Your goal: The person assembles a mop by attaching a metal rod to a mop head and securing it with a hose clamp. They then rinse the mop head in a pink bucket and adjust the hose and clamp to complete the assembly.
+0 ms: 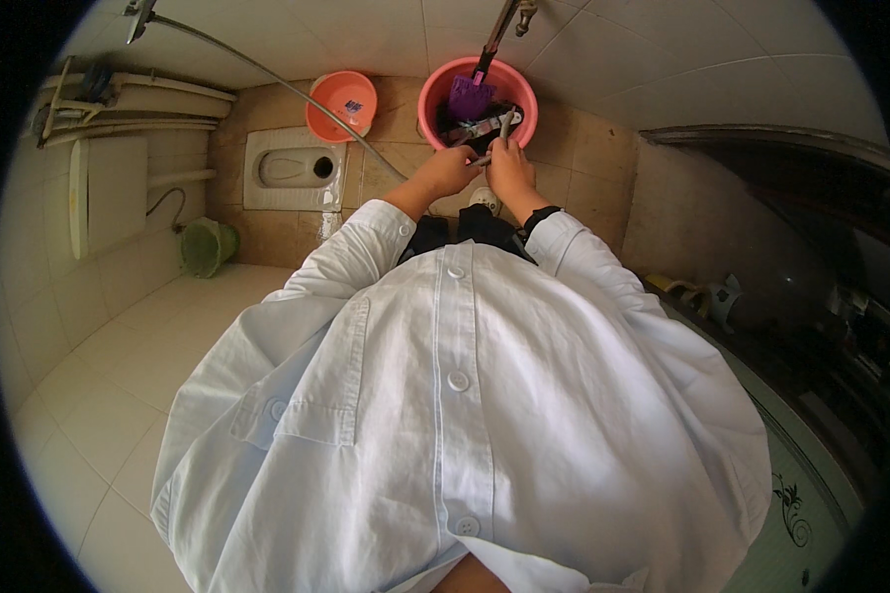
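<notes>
My left hand and my right hand are close together at the near rim of a pink bucket. The fingers of both are closed around a slim grey thing, perhaps a twisted cloth or a rod; its kind is too small to tell. One end sticks up above my right hand, and another bit shows between the hands. Inside the bucket are a purple plastic head on a dark handle, and dark items with a pale strip, partly hidden by the rim.
An orange basin stands left of the bucket, beside a squat toilet in the tiled floor. A grey shower hose slants down toward my left wrist. Farther left are a green bucket and wall pipes. A tap juts from the wall.
</notes>
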Available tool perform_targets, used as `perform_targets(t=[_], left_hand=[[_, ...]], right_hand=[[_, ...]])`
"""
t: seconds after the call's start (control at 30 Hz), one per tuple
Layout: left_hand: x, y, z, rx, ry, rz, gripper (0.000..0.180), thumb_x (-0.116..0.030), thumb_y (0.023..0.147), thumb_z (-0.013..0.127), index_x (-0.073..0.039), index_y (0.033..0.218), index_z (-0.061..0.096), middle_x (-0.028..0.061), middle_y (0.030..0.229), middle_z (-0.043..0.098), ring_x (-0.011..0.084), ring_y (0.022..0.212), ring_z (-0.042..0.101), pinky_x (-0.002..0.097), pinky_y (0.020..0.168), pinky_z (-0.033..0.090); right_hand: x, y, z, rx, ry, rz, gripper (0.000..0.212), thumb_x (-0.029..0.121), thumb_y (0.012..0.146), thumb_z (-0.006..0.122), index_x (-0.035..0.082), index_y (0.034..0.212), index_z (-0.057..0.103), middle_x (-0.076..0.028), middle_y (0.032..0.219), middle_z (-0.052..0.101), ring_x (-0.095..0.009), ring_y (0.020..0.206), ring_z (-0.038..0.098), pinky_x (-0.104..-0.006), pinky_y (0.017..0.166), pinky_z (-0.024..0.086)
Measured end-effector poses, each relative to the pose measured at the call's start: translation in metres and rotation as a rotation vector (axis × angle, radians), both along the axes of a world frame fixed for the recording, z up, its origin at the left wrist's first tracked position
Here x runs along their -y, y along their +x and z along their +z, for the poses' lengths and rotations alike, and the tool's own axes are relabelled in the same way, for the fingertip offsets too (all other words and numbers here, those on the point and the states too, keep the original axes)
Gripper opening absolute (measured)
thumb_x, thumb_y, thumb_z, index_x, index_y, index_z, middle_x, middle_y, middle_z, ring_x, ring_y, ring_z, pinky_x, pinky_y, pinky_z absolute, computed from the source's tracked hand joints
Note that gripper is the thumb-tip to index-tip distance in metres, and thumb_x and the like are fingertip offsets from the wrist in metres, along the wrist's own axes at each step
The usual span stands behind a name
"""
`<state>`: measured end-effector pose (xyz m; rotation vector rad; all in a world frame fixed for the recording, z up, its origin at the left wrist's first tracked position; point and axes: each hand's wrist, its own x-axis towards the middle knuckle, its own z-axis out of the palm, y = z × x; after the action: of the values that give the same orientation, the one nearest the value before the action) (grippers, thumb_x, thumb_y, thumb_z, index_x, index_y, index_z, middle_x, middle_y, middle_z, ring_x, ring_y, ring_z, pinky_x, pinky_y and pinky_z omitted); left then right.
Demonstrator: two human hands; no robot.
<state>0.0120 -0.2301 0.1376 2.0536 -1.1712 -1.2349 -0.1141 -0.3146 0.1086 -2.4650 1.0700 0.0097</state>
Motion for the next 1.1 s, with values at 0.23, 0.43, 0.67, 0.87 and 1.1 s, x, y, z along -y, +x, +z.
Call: perform_targets(t=[0.23, 0.43, 0.67, 0.87, 1.1], left_hand=[[-0.001, 0.000, -0.004, 0.001, 0.002, 0.004, 0.032, -0.026, 0.078, 0.062, -0.001, 0.098, 0.063, 0.0206, 0.089, 0.065, 0.0350, 0.084, 0.063, 0.0403, 0.075, 0.049], [-0.002, 0.001, -0.006, -0.002, 0.021, -0.022, 0.033, -0.023, 0.081, 0.061, -0.002, 0.107, 0.059, 0.0149, 0.080, 0.064, 0.0239, 0.065, 0.061, 0.0346, 0.059, 0.048], [-0.002, 0.002, -0.005, 0.008, 0.029, -0.040, 0.033, -0.021, 0.083, 0.061, -0.002, 0.110, 0.057, 0.0112, 0.074, 0.063, 0.0183, 0.056, 0.060, 0.0316, 0.051, 0.048], [-0.004, 0.002, -0.005, -0.042, 0.053, -0.051, 0.032, -0.019, 0.083, 0.061, -0.003, 0.110, 0.057, 0.0107, 0.073, 0.063, 0.0186, 0.057, 0.060, 0.0320, 0.052, 0.048], [-0.004, 0.001, -0.008, -0.087, 0.086, -0.014, 0.032, -0.017, 0.083, 0.060, -0.005, 0.113, 0.056, 0.0104, 0.074, 0.063, 0.0187, 0.057, 0.060, 0.0320, 0.053, 0.048]], right_hand=[[-0.001, 0.001, -0.001, 0.000, 0.033, -0.035, 0.021, 0.013, 0.079, 0.057, 0.008, 0.099, 0.052, -0.016, 0.099, 0.056, -0.036, 0.093, 0.057, -0.0474, 0.072, 0.048], [0.000, -0.001, -0.001, -0.013, 0.038, 0.037, 0.022, 0.012, 0.080, 0.056, 0.002, 0.098, 0.050, -0.018, 0.096, 0.054, -0.036, 0.089, 0.058, -0.0462, 0.069, 0.050], [0.000, -0.001, -0.006, 0.020, 0.041, 0.038, 0.021, 0.013, 0.079, 0.056, 0.002, 0.096, 0.051, -0.020, 0.095, 0.055, -0.037, 0.088, 0.058, -0.0463, 0.069, 0.050], [0.001, -0.006, -0.015, 0.006, 0.167, 0.080, 0.021, 0.013, 0.080, 0.055, 0.003, 0.098, 0.050, -0.021, 0.096, 0.056, -0.039, 0.088, 0.058, -0.0487, 0.073, 0.048], [0.002, -0.007, -0.022, 0.069, 0.168, 0.087, 0.022, 0.013, 0.079, 0.056, 0.003, 0.098, 0.050, -0.021, 0.097, 0.055, -0.040, 0.089, 0.057, -0.0492, 0.073, 0.047]])
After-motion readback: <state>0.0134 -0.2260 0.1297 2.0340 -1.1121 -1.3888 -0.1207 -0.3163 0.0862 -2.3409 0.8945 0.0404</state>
